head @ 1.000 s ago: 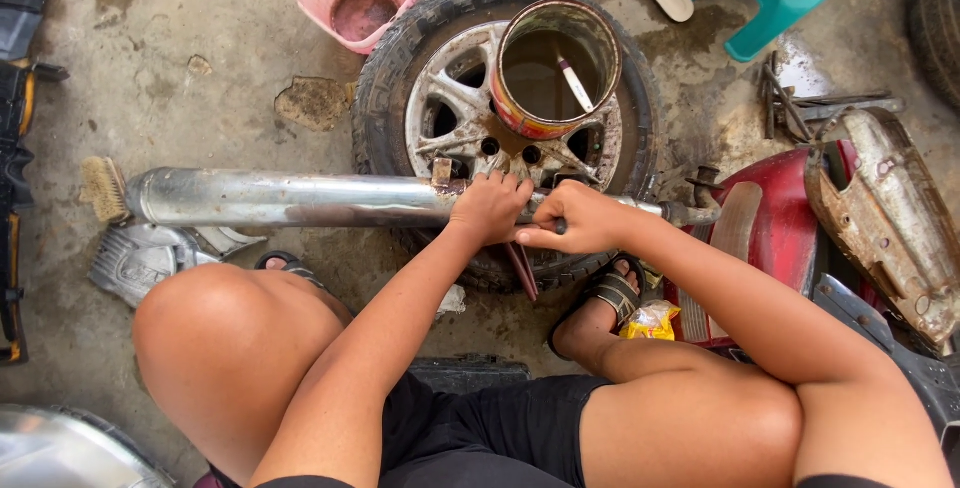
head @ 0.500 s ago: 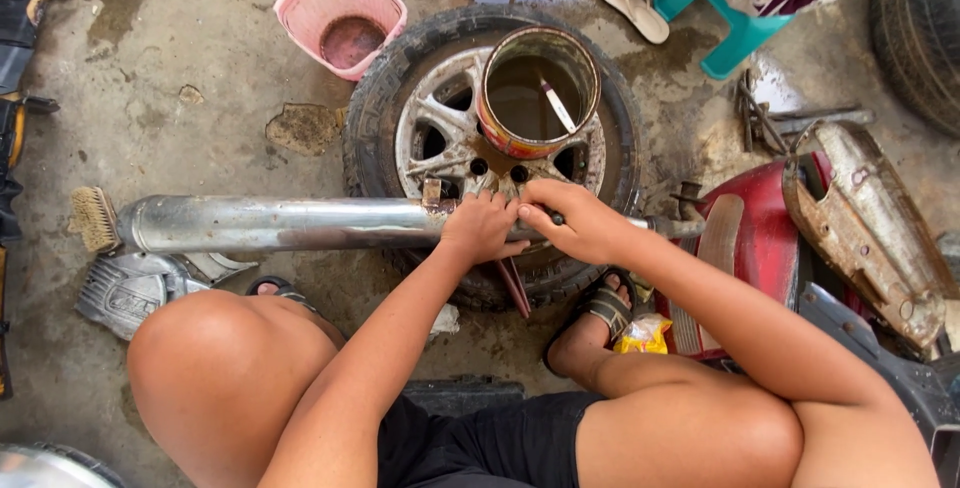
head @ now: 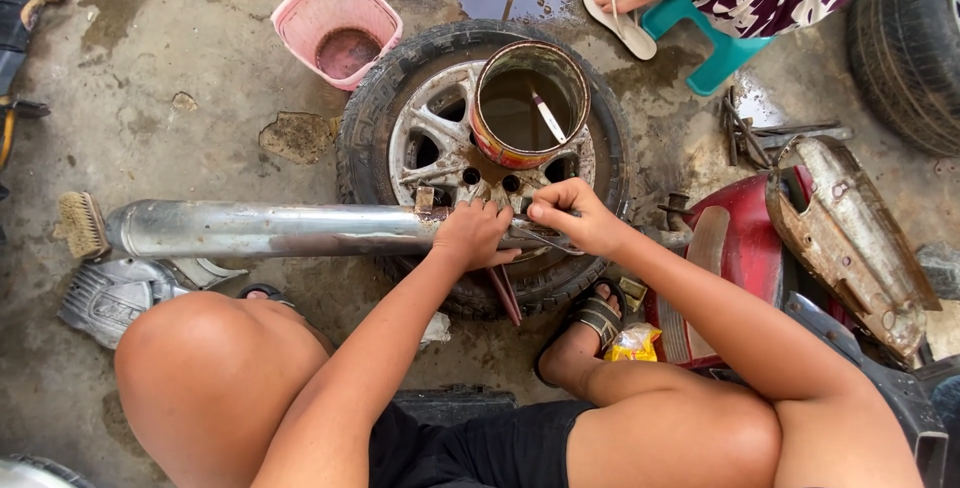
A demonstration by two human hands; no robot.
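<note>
Two bare hands are meeting at the centre of the frame, over a wheel lying flat on wet concrete floor.

Far left, middle: a scrub brush is lying at the blunt end of the pipe, with a grey ribbed metal cover sitting just below it.

Upper left of centre: a pink plastic basket is standing on the floor, just beside the tyre.

Left to centre: a long silver exhaust pipe is lying level across the frame, its right end resting on the wheel.

Centre: the wheel, tyre and spoked alloy rim, is carrying a rusty round can holding murky liquid with a stick standing in it.

Centre, lower edge of the wheel: the left hand is lying over the right end of the pipe, fingers curled down and clamped on it.

Just right of it: the right hand is closing its fingers together on a thin metal part at the pipe's narrow end; what that part is cannot be told. The two hands are nearly touching.

Lower centre: a sandalled foot is resting beside a yellow wrapper.

Right: a red motorcycle body and a rusty curved shield are lying close together.

Upper right: another person's foot in a flip-flop is resting by a teal stool.
</note>
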